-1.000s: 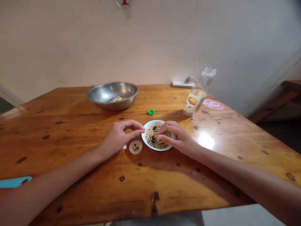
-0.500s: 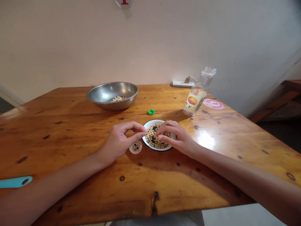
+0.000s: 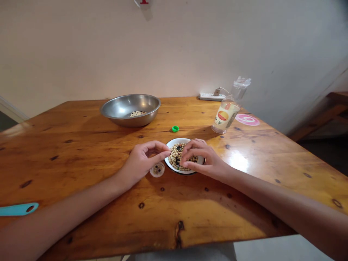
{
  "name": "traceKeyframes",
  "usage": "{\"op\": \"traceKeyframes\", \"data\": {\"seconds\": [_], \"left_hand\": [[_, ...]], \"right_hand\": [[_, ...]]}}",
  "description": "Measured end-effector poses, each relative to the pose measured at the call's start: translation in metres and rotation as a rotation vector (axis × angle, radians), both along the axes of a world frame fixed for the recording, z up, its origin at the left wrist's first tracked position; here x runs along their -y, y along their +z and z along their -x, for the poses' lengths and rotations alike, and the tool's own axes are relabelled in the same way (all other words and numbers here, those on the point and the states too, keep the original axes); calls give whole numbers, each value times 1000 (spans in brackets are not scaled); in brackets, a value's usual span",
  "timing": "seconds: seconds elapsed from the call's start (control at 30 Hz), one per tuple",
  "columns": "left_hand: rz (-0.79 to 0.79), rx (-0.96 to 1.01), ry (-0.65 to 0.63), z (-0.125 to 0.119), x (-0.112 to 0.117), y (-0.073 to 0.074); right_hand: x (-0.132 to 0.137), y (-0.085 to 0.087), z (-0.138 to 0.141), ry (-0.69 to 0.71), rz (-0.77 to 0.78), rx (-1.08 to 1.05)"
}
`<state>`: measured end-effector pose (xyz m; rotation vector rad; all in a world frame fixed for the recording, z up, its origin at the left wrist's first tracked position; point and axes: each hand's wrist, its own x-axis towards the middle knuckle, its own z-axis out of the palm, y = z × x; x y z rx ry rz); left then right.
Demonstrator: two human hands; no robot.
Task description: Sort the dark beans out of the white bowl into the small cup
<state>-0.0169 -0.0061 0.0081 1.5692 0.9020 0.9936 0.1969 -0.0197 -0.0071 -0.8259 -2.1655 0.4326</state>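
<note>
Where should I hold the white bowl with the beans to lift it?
Pinch the rim of the white bowl at its far edge, coming from above and behind it. The rim is thin and bare there, while the left hand and right hand crowd its sides. The pale and black beans fill the middle, so reaching in would push them.

- Plain cream wall (image 3: 174, 47) behind the table, greyer toward the right
- White baseboard (image 3: 11, 111) at far left
- Varnished, knotty wooden table (image 3: 217, 217), set at an angle to the wall
- White power strip (image 3: 211, 96) on the far table edge, by the wall
- Dark wooden furniture (image 3: 334, 103) at right, probably a bench, view poor
- Pale floor (image 3: 280, 248) below the near table edge
- Bright glare (image 3: 236, 161) on the tabletop
</note>
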Motion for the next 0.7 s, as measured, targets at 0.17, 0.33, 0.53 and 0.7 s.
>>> {"op": "traceKeyframes", "data": {"seconds": [0.17,0.33,0.53,0.7], "left_hand": [[55,61,3,-1,0,-1],[83,136,42,-2,0,-1],[65,108,51,-2,0,0],[58,99,48,-1,0,-2]], "right_hand": [[1,-1,0,-33,62,-35],[3,1,-1,-22,108,-61],[2,1,-2,-7,123,-67],[2,0,-2,-11,118,-70]]}}
